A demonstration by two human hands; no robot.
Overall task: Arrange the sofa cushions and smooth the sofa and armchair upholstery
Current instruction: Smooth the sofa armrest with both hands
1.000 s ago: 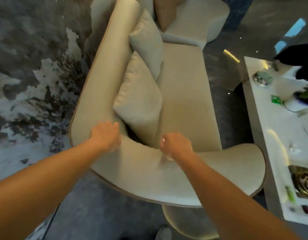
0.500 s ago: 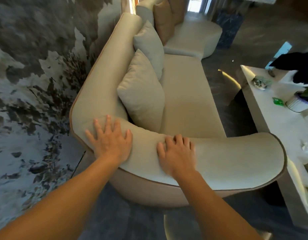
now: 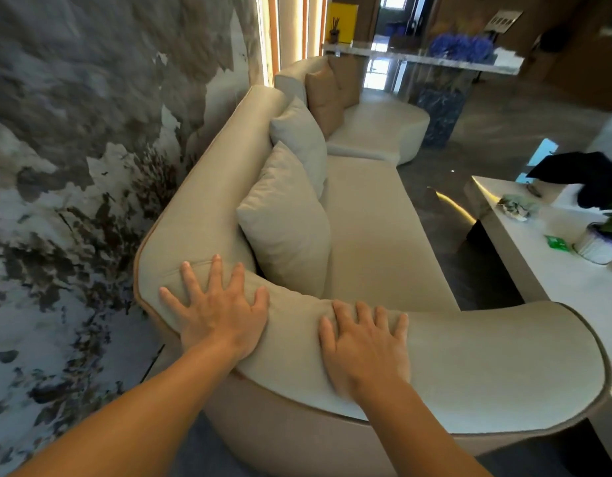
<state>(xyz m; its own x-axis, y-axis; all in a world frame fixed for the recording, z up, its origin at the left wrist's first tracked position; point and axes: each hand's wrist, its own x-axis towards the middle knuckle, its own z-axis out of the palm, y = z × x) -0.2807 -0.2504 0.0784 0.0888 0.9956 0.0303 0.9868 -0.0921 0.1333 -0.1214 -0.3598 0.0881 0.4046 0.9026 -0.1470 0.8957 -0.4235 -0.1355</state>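
Note:
A beige sofa [image 3: 377, 222] with a curved, tan-piped armrest [image 3: 487, 359] lies below me. My left hand [image 3: 218, 311] presses flat, fingers spread, on the armrest's left corner. My right hand [image 3: 363, 342] lies flat on the armrest's middle, fingers apart. Two beige cushions lean on the backrest: a near cushion [image 3: 284, 225] and a far cushion [image 3: 299, 139]. A beige armchair-like seat [image 3: 380, 132] with a tan cushion [image 3: 323, 98] stands past the sofa's far end.
A marbled grey wall [image 3: 74, 149] runs close along the sofa's left. A white coffee table [image 3: 525, 256] at the right carries a potted plant [image 3: 604, 235], a green packet and dark cloth. A glass-topped counter [image 3: 421, 60] stands at the back.
Both hands went from fisted to flat on the armrest, and the fingers have spread wider. The view has tilted up, showing more of the room beyond.

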